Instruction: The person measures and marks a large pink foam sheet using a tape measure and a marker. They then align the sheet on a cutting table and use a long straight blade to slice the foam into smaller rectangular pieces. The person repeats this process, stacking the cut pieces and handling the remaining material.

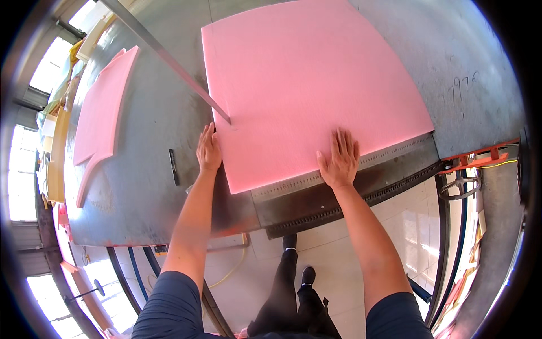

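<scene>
On the table (152, 113), foam pieces (104, 107) lie left, a foam sheet (316, 79) right, a pen (174, 168) between.

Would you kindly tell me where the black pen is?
In the head view, the black pen lies on the grey metal table, just left of the left hand.

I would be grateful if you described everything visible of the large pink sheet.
The sheet is plain pink, smooth and foam-like, with a thin side face showing. It lies flat on the grey table, its near edge along a marked strip. The left hand is at its left edge; the right hand rests on its near part. A slanted bar ends over it, contact unclear.
</scene>
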Tool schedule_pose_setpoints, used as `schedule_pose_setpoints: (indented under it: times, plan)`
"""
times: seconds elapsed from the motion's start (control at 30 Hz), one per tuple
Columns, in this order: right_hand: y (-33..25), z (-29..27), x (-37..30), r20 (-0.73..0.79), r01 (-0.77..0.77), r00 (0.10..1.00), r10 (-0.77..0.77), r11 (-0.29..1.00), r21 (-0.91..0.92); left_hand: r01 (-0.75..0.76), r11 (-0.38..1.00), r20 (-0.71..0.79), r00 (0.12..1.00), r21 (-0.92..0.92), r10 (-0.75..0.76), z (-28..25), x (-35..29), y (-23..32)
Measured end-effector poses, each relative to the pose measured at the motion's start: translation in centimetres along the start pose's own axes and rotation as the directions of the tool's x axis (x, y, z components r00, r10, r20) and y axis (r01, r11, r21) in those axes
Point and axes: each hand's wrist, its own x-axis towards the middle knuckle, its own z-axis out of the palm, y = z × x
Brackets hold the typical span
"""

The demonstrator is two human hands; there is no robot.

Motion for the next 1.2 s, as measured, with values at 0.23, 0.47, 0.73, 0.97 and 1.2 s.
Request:
schedule_pose_setpoints:
  times: [0.23, 0.47, 0.73, 0.97, 1.2]
  plan:
    - [-0.1, -0.2, 0.3, 0.008, -0.012, 1.0, 0.012, 1.0, 0.01, -0.017, 1.0, 0.011, 1.0, -0.006, 0.018, -0.1, 0.6, 0.3]
    - [0.0, -0.4, 0.3, 0.035, -0.011, 0.999, 0.011, 1.0, 0.014, -0.066, 0.998, -0.007, 0.998, -0.002, 0.066, -0.3, 0.7, 0.4]
    - [-0.3, -1.0, 0.6, 0.093, -0.01, 0.996, 0.011, 1.0, -0.009, -0.067, 0.997, 0.006, 0.998, -0.037, 0.067, -0.7, 0.6, 0.7]
    - [0.2, -0.8, 0.3, 0.126, -0.013, 0.992, 0.014, 1.0, -0.009, -0.028, 0.999, 0.047, 0.998, -0.041, 0.03, -1.5, 0.7, 2.1]
    - [0.5, -0.4, 0.4, 0.127, 0.014, 0.992, -0.011, 1.0, -0.023, 0.035, 0.998, 0.085, 0.996, -0.055, -0.03, -1.6, 0.8, 2.1]
